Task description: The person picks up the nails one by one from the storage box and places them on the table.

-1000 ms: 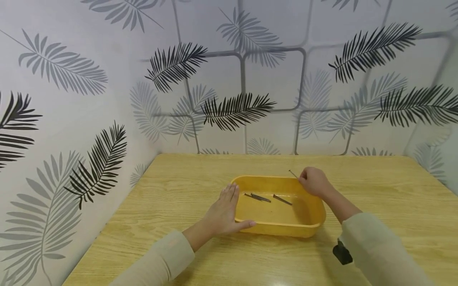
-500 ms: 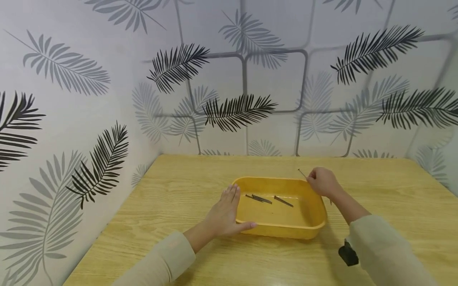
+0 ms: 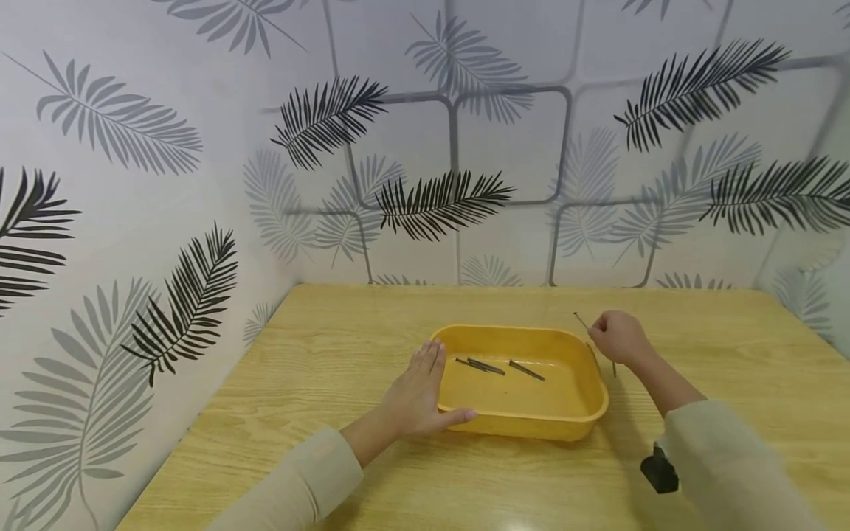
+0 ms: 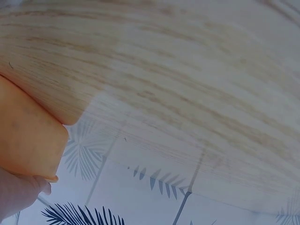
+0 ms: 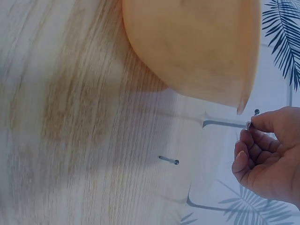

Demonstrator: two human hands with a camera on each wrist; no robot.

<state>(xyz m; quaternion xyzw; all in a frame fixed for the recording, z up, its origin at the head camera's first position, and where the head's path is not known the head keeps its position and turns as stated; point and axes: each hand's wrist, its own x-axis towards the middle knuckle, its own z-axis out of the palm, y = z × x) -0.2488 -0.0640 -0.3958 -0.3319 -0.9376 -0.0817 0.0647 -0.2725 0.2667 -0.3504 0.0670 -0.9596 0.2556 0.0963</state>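
A yellow plastic tray (image 3: 518, 428) sits on the table, with several dark nails (image 3: 527, 370) lying on its floor. Against its left end rests my left hand (image 3: 418, 398), fingers straight along the rim and thumb stretched over the front edge. My right hand (image 3: 617, 335) is just past the tray's back right corner, pinching a nail (image 3: 581, 320) between thumb and forefinger. The right wrist view shows that pinch too, the nail's head (image 5: 256, 112) poking out beyond the fingertips. Another nail (image 5: 168, 160) lies on the table beside the tray's right end, partly behind the right hand in the head view.
The wood-grain table (image 3: 345, 324) runs back to a wall (image 3: 505, 251) with a leaf pattern, and a second wall (image 3: 86, 221) stands at the left. A black device (image 3: 660, 470) is strapped at the right sleeve.
My right hand has moved right with the nail, from over the tray's back rim to outside its right corner. The nail on the table has come into sight. My left hand stays put.
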